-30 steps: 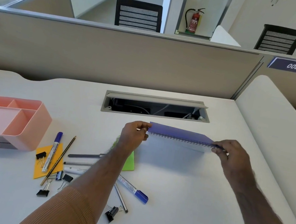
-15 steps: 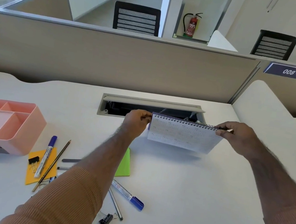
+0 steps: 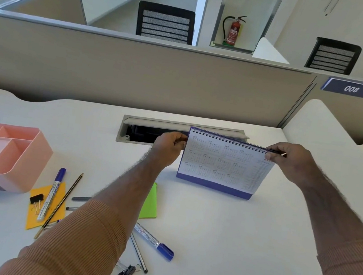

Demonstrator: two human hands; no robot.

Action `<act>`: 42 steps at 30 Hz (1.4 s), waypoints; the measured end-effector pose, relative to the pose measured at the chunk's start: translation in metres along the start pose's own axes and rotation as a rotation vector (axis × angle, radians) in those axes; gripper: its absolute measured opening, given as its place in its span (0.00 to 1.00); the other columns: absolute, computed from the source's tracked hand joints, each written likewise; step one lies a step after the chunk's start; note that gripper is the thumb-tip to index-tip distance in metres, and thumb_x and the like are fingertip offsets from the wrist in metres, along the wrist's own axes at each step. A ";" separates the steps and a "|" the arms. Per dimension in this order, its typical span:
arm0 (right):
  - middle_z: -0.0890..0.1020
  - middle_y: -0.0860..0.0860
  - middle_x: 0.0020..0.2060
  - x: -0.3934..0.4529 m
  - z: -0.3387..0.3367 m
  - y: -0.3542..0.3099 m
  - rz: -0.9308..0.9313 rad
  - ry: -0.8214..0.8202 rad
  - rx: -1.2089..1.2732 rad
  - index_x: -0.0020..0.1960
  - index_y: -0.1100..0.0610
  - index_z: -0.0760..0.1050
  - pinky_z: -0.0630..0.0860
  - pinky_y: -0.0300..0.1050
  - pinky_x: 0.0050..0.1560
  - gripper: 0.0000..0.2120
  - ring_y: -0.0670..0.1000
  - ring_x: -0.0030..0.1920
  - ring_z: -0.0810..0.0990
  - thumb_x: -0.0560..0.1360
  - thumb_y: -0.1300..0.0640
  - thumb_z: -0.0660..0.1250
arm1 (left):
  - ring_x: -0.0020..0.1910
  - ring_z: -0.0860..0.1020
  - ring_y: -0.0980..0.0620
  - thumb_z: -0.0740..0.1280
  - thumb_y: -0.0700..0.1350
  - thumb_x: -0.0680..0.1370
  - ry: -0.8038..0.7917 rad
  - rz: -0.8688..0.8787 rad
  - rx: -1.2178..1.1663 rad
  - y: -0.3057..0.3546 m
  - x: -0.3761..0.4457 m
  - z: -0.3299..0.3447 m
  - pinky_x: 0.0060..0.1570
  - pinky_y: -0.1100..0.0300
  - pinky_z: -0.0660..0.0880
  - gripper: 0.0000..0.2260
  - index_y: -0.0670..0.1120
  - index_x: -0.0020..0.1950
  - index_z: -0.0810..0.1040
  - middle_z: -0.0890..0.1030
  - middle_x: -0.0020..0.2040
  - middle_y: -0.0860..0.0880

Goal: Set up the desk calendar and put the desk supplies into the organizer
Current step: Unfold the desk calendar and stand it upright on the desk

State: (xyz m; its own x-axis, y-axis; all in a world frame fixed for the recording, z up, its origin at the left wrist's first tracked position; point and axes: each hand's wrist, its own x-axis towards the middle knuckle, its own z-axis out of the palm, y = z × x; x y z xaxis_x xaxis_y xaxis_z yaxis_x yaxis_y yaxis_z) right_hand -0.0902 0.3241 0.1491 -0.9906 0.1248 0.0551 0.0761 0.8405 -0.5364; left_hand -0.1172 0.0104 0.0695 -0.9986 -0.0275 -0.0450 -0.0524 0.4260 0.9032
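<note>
Desk calendar point(image 3: 221, 166): light, stiff card, likely to tip. Left hand point(image 3: 169, 146) and right hand point(image 3: 290, 160) pinch its spiral-bound top corners, the soundest hold.

Left hand point(image 3: 169, 146): fingers curled, pinching the upper left corner of the desk calendar point(image 3: 221, 164).
Right hand point(image 3: 290, 161): pinching its upper right corner at the spiral.
Forearms: both extended forward, sleeves pushed back.

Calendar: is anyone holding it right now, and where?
Yes. The left hand and right hand pinch the calendar at its two top corners, by the spiral binding.
</note>
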 end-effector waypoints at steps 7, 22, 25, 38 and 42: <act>0.81 0.44 0.41 -0.007 0.006 0.009 0.021 0.011 0.045 0.55 0.50 0.80 0.67 0.36 0.37 0.12 0.47 0.39 0.76 0.72 0.55 0.73 | 0.53 0.82 0.43 0.58 0.32 0.79 -0.018 -0.015 -0.069 -0.006 0.000 0.004 0.58 0.45 0.78 0.15 0.44 0.54 0.83 0.85 0.49 0.45; 0.80 0.48 0.55 -0.021 0.011 0.014 0.078 0.012 0.078 0.69 0.50 0.69 0.71 0.45 0.44 0.28 0.53 0.43 0.80 0.72 0.56 0.74 | 0.51 0.81 0.49 0.59 0.34 0.78 -0.021 0.008 -0.055 -0.003 -0.006 0.007 0.51 0.60 0.76 0.17 0.45 0.61 0.80 0.84 0.52 0.50; 0.80 0.49 0.57 -0.022 0.011 0.013 0.073 0.026 0.079 0.70 0.51 0.68 0.71 0.45 0.44 0.28 0.51 0.42 0.80 0.72 0.56 0.74 | 0.51 0.80 0.50 0.60 0.34 0.78 -0.028 0.017 -0.025 -0.002 -0.006 0.008 0.50 0.62 0.74 0.17 0.45 0.62 0.80 0.84 0.53 0.50; 0.81 0.50 0.58 -0.015 0.016 0.014 0.078 0.040 0.076 0.69 0.50 0.68 0.73 0.44 0.40 0.27 0.54 0.44 0.80 0.73 0.54 0.73 | 0.49 0.80 0.54 0.61 0.34 0.77 -0.002 0.019 -0.012 -0.006 0.000 0.010 0.47 0.69 0.73 0.15 0.45 0.60 0.80 0.83 0.50 0.54; 0.82 0.48 0.53 -0.017 0.017 0.016 0.075 0.075 0.115 0.66 0.51 0.71 0.72 0.42 0.39 0.24 0.48 0.40 0.80 0.73 0.55 0.73 | 0.50 0.82 0.45 0.58 0.34 0.79 0.014 0.001 -0.053 -0.009 0.004 0.010 0.55 0.50 0.80 0.13 0.44 0.54 0.81 0.84 0.50 0.46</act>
State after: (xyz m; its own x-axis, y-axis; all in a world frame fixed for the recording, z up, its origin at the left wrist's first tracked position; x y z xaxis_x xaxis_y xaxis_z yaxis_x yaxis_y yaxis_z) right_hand -0.0741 0.3262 0.1257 -0.9711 0.2274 0.0722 0.1313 0.7620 -0.6341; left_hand -0.1209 0.0159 0.0571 -0.9985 -0.0396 -0.0385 -0.0506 0.3778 0.9245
